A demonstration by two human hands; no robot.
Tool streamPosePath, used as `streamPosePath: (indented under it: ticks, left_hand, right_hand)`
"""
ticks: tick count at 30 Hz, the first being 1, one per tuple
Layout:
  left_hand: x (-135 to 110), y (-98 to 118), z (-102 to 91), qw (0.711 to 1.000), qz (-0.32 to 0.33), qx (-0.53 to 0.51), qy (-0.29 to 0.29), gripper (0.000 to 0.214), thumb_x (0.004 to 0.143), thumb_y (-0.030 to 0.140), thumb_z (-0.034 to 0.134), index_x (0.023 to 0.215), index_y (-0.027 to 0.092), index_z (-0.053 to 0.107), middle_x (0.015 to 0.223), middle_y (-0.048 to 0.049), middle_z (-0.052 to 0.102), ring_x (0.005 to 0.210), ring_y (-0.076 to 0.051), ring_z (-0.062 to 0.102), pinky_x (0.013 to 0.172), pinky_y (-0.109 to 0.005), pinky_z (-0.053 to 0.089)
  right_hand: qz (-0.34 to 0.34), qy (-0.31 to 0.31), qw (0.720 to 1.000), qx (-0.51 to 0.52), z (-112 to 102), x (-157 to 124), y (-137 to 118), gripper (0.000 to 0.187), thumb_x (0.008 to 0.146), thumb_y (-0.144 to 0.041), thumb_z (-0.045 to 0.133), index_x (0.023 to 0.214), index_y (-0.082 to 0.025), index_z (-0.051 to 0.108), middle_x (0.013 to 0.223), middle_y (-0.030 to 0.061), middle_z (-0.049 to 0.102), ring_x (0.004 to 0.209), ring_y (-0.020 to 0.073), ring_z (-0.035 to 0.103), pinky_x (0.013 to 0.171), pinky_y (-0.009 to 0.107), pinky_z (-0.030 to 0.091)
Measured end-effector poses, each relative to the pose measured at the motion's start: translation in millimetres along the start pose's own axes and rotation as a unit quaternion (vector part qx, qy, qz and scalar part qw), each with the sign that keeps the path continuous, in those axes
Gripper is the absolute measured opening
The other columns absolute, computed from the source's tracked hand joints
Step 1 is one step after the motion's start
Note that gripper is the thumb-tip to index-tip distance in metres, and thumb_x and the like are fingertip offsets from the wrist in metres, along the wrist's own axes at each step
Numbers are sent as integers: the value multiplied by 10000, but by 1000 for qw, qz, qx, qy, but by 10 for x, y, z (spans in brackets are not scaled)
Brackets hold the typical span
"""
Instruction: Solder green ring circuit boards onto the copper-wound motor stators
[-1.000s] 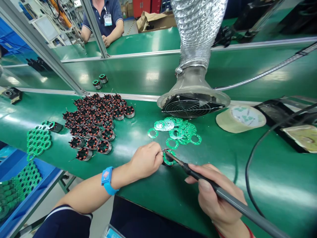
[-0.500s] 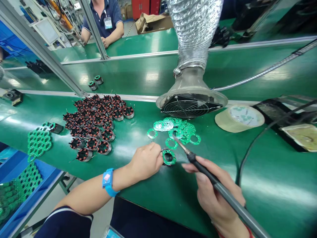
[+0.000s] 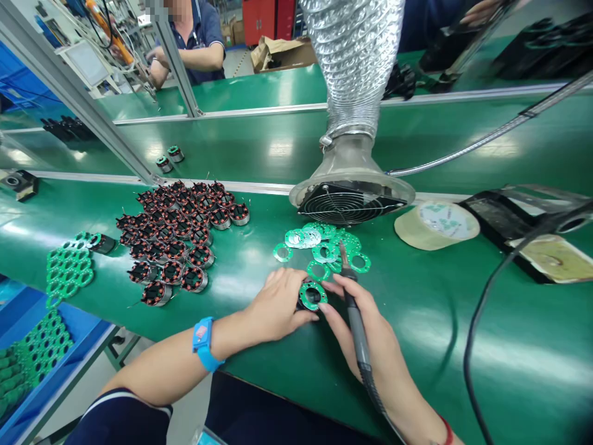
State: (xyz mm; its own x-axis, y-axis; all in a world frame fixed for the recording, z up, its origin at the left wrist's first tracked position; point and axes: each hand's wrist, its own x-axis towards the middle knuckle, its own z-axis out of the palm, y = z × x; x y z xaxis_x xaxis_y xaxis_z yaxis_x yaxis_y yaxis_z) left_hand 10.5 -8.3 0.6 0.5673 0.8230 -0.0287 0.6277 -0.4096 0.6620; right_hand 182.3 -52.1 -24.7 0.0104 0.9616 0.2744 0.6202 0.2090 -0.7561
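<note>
A small motor stator topped with a green ring board (image 3: 312, 295) stands on the green bench near its front edge. My left hand (image 3: 277, 304) grips it from the left, fingers closed around it. My right hand (image 3: 356, 321) touches its right side with the fingertips while holding a soldering iron (image 3: 353, 304), whose tip points away toward a loose pile of green ring boards (image 3: 328, 247). On my left wrist is a blue strap (image 3: 202, 343).
A cluster of copper-wound stators (image 3: 178, 238) lies at the left, a green board panel (image 3: 67, 269) further left. A fume extractor hood with foil duct (image 3: 352, 191), a tape roll (image 3: 435, 224) and a black tray (image 3: 523, 228) are behind. Another person (image 3: 194, 43) works across the line.
My right hand swung the iron's tip off the stator and up to point away, then moved in so its fingers touch the stator. My left hand kept its grip.
</note>
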Motion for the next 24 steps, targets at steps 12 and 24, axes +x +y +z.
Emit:
streamPosePath:
  ticks: [12, 24]
  left_hand:
    - [10, 55, 107, 997, -17, 51, 48, 347, 827, 206, 550, 1151, 186, 429, 1125, -97, 540, 1015, -258, 482, 853, -418, 407]
    - [70, -29, 125, 994, 86, -61, 17, 571, 787, 130, 554, 1316, 203, 350, 1245, -120, 502, 1130, -261, 481, 977, -452, 418]
  right_hand:
    - [-170, 54, 976, -127, 5, -15, -137, 365, 910, -252, 516, 1263, -167, 482, 996, 113, 664, 882, 237, 622, 810, 401, 492]
    - [-77, 63, 991, -85, 34, 48, -2, 373, 913, -365, 498, 1255, -222, 459, 1068, 89, 671, 951, 236, 655, 803, 386, 525]
